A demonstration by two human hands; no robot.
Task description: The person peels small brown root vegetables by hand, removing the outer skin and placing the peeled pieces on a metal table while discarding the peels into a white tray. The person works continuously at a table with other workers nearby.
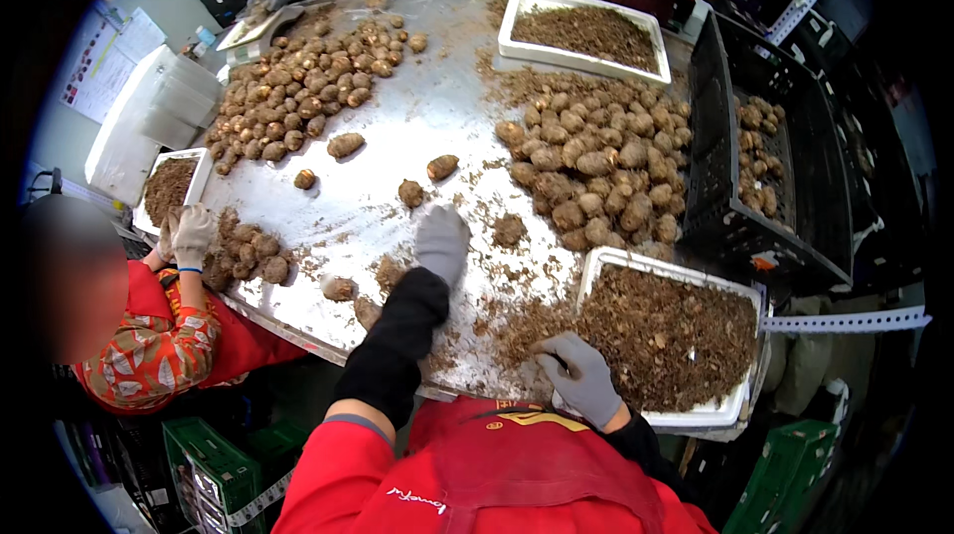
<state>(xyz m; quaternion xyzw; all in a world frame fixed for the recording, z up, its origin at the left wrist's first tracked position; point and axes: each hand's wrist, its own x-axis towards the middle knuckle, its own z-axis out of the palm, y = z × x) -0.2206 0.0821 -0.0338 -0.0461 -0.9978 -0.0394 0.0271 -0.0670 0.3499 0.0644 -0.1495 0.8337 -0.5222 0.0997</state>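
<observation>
My left hand [443,240], in a grey glove, reaches over the middle of the metal table [387,124], back of the hand up; its fingertips are hard to make out. Just beyond it are a round brown taro corm [411,193] and an oblong one [443,167]. My right hand [577,374], also gloved, is near the table's front edge, fingers curled with a dark gap by the thumb; whether it holds something small I cannot tell. Beside it stands a white foam tray [596,258] full of brown fibrous peelings. A large heap of taro corms [596,154] lies beyond.
Black crates [775,258] with some corms stand at the right. Another heap of corms [298,87] lies at the far left. White trays of scraps stand at the far side [585,68] and left [201,176]. Co-workers' gloved hands are at the left [190,236] and across the table.
</observation>
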